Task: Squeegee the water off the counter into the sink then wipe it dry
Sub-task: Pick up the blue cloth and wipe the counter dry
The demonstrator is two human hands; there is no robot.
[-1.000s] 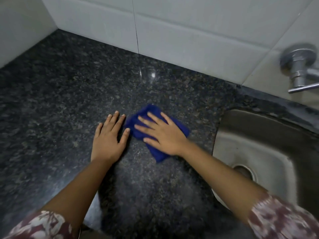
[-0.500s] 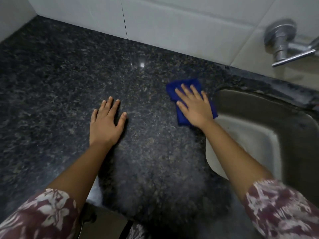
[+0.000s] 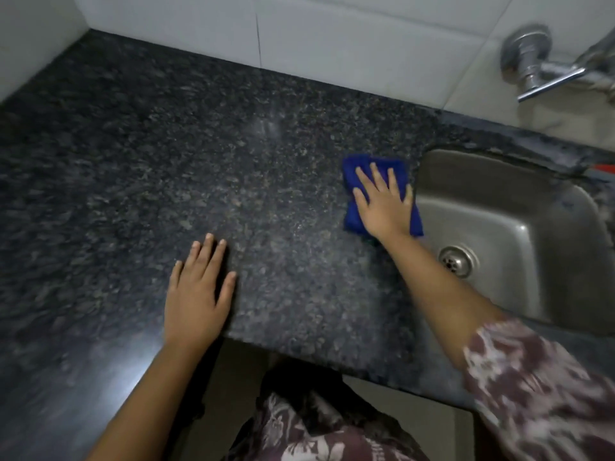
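Observation:
A folded blue cloth [image 3: 354,179] lies on the dark speckled granite counter [image 3: 166,168], right at the left rim of the steel sink [image 3: 539,227]. My right hand [image 3: 382,204] presses flat on the cloth with fingers spread; part of the cloth is hidden under the palm. My left hand [image 3: 199,287] rests flat on the bare counter near its front edge, holding nothing. No squeegee is in view.
A chrome tap [image 3: 535,64] sticks out of the white tiled wall [image 3: 332,38] above the sink. The sink drain [image 3: 456,261] shows beside my right forearm. The counter's front edge runs just below my left hand, with floor beneath.
My right hand slid the blue cloth from beside my left hand rightward to the sink's rim. The left hand stayed flat on the counter. The view shifted down and back.

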